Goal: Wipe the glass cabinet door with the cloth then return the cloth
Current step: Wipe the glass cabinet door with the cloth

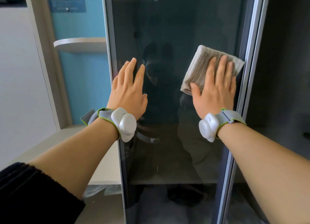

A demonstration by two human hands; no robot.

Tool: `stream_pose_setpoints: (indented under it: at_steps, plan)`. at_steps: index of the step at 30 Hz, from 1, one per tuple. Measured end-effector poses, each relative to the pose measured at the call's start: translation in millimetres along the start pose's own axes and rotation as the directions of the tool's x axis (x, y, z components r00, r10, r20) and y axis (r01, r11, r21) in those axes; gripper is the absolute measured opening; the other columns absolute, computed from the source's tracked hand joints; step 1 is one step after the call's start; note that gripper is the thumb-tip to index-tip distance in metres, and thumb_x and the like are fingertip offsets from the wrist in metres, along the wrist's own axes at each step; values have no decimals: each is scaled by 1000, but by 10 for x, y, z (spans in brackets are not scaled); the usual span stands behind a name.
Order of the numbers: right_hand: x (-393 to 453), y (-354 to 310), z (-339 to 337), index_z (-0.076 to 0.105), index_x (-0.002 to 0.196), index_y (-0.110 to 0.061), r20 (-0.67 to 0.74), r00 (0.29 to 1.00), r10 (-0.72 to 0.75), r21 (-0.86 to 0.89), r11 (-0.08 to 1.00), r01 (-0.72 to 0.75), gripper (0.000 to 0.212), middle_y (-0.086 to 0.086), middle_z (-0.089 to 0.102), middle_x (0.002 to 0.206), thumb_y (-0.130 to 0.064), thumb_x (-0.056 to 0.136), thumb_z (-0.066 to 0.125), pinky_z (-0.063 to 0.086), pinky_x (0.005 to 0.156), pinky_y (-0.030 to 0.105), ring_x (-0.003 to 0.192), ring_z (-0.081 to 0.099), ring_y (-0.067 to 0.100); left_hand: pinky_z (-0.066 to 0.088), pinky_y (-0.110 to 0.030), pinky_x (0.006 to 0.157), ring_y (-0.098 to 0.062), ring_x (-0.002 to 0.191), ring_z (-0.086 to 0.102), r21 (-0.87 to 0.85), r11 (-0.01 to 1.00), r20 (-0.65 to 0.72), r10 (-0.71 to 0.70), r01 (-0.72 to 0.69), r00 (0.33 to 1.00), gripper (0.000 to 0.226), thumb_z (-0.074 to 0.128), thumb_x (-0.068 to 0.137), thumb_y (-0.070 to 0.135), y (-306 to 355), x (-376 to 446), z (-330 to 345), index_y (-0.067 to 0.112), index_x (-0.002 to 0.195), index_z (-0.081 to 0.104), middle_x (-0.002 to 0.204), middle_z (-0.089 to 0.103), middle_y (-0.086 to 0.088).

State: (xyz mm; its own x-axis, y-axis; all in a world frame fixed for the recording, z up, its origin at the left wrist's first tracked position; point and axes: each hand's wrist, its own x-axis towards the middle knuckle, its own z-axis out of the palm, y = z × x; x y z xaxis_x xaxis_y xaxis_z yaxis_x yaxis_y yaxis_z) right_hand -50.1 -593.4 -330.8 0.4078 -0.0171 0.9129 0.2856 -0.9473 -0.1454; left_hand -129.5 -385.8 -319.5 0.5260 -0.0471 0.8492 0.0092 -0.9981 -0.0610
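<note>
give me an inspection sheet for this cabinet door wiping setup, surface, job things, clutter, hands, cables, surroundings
Surface: dark glass door in a grey frame, reflections visible.
Job's things: folded beige cloth flat on the glass near the right frame edge.
Clutter: nothing seen.
Hands: right hand presses the cloth; left hand open at the door's left edge; white wrist devices on both.
Cables: nothing seen.
Surroundings: blue wall with curved shelf at left.

Viewpoint: head-worn wide-angle camera, the only view.
Facing: forward and slightly down, square onto the tall dark tinted-glass cabinet door with grey metal frame (167, 30).
Nearness: close; both forearms reach in from the lower corners.
</note>
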Motion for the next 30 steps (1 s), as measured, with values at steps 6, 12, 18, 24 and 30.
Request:
stream_pose_setpoints:
  at_steps: [6, 12, 18, 24, 30]
  plan:
    - [-444, -495, 173, 6, 149, -9, 51, 995, -85, 21, 996, 84, 82, 18, 6, 157, -47, 85, 42, 8, 114, 52, 143, 3, 36, 20, -49, 113, -34, 143, 15, -21, 1000, -16, 9, -9, 1000, 68, 57, 86, 24, -14, -52, 6, 10, 145, 26, 155, 19, -14]
    - [-777, -700, 326, 9, 149, -17, 124, 934, -335, 21, 942, 335, 84, 9, 9, 158, -48, 83, 51, 5, 115, 45, 145, 4, 29, 18, -48, 114, -33, 143, 13, -33, 999, -18, -27, 26, 999, 61, 52, 91, 23, -50, -193, 69, 11, 145, 25, 155, 18, -13]
    - [-829, -21, 302, 5, 150, -16, 110, 965, -237, -33, 970, 242, 79, 11, 8, 158, -50, 86, 37, 5, 115, 44, 145, 2, 29, 16, -50, 113, -36, 142, 16, -10, 999, 32, 50, -50, 998, 69, 59, 86, 25, 66, -420, 228, 12, 145, 26, 155, 20, -14]
    - [-931, 47, 353, 6, 149, -14, 102, 989, -111, -31, 993, 115, 82, 14, 6, 158, -48, 86, 43, 9, 113, 50, 144, 1, 33, 10, -45, 110, -38, 142, 17, 31, 997, 57, 71, -73, 996, 70, 59, 85, 26, 50, -529, 310, 12, 145, 26, 155, 20, -14]
    - [-1381, -544, 562, 3, 149, -18, 159, 954, -255, 47, 967, 251, 91, 9, 3, 158, -49, 80, 53, 2, 115, 48, 145, -2, 29, 11, -48, 113, -36, 144, 11, 8, 999, 70, 47, -48, 996, 69, 57, 88, 23, 16, -661, 391, 12, 146, 22, 156, 16, -15]
